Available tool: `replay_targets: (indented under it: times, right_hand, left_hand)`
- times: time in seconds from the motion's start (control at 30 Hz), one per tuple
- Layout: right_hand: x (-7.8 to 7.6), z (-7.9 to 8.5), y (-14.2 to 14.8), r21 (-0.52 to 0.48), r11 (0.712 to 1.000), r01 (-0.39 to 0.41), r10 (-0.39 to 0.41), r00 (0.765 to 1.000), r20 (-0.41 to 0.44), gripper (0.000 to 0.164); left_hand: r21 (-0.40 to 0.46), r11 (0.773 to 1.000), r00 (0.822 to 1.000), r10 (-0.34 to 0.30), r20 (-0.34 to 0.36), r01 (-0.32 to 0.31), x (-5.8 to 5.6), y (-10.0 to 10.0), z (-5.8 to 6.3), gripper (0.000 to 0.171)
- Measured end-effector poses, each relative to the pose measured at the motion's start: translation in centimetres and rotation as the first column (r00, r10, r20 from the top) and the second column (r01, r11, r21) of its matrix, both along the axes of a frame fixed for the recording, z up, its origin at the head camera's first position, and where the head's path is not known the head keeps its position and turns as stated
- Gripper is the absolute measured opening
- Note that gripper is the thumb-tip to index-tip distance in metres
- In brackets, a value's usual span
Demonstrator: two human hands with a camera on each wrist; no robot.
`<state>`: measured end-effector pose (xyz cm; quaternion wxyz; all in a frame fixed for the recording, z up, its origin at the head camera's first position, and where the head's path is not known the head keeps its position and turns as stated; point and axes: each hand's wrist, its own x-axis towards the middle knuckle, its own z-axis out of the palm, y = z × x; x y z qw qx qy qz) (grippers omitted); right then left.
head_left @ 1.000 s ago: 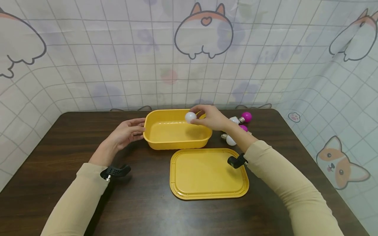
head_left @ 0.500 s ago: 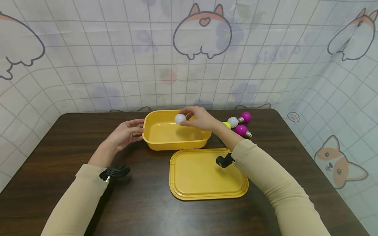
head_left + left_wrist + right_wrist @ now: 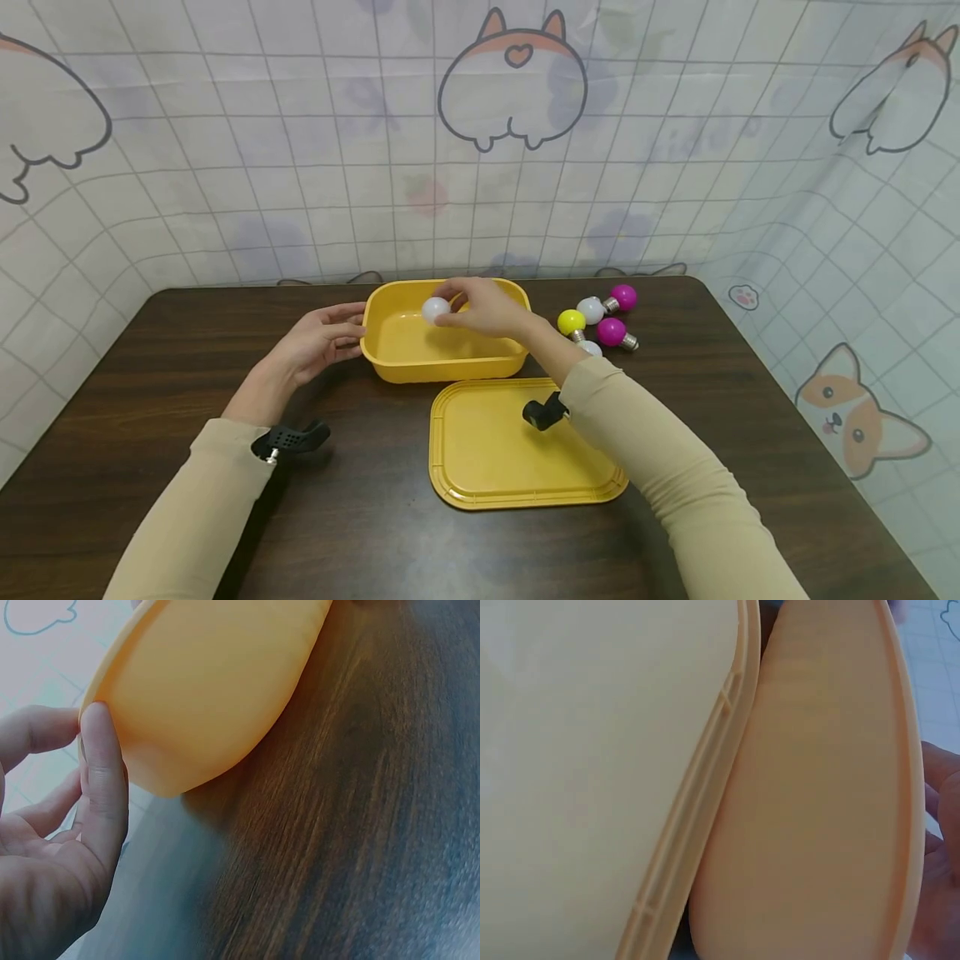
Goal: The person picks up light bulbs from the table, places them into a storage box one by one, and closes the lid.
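Note:
In the head view a white light bulb (image 3: 435, 311) is pinched between the thumb and fingers of my right hand (image 3: 491, 310). It hangs over the inside of a yellow plastic box (image 3: 450, 372); the bulb's base is hidden by the fingers. My left hand (image 3: 322, 340) touches the outside of the box's left end with relaxed fingers. The left wrist view shows its thumb (image 3: 101, 742) just at the rim. The right wrist view shows the box's wall (image 3: 817, 787) and part of my right hand (image 3: 941, 885), the bulb being out of sight.
A yellow lid (image 3: 510, 458) lies on the dark wooden table (image 3: 360, 517) in front of the box. Right of the box lie a yellow bulb (image 3: 572, 322), two magenta bulbs (image 3: 612, 332) and white bulbs (image 3: 590, 310). A patterned cloth (image 3: 337, 167) hangs behind the table.
My right hand has moved left and slightly lower over the box with the white bulb, uncovering more of the loose bulbs. My left hand has stayed at the box's left end.

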<state>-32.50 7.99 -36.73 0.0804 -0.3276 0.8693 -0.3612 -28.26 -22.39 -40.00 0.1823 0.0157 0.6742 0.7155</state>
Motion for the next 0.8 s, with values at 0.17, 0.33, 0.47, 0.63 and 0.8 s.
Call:
replay_targets:
  times: [0.17, 0.33, 0.47, 0.63, 0.8]
  right_hand:
    - [-0.1, -0.6, -1.0, -0.003, 1.000, -0.013, 0.013, 1.000, -0.001, 0.040]
    - [-0.1, -0.8, -1.9, 0.012, 1.000, -0.014, 0.013, 1.000, 0.010, 0.039]
    - [0.0, -0.9, -2.6, 0.030, 0.999, -0.011, 0.011, 1.000, 0.011, 0.040]
    - [-0.2, -1.0, -3.5, 0.056, 0.998, 0.007, -0.007, 1.000, 0.005, 0.041]
    - [-0.2, -1.0, -4.2, 0.070, 0.998, 0.001, -0.002, 1.000, 0.012, 0.042]
  left_hand:
    - [0.007, 1.000, 1.000, -0.003, 0.000, 0.003, 0.1, 0.1, 0.0, 0.064]
    - [0.007, 1.000, 1.000, -0.011, -0.001, 0.011, 0.1, 0.2, -0.1, 0.063]
    - [-0.002, 1.000, 1.000, -0.011, 0.001, 0.011, 0.1, 0.3, -0.1, 0.063]
    - [-0.005, 1.000, 1.000, -0.012, 0.001, 0.012, 0.1, 0.3, 0.1, 0.064]
    - [-0.001, 1.000, 1.000, -0.012, 0.003, 0.012, 0.2, 0.2, 0.1, 0.064]
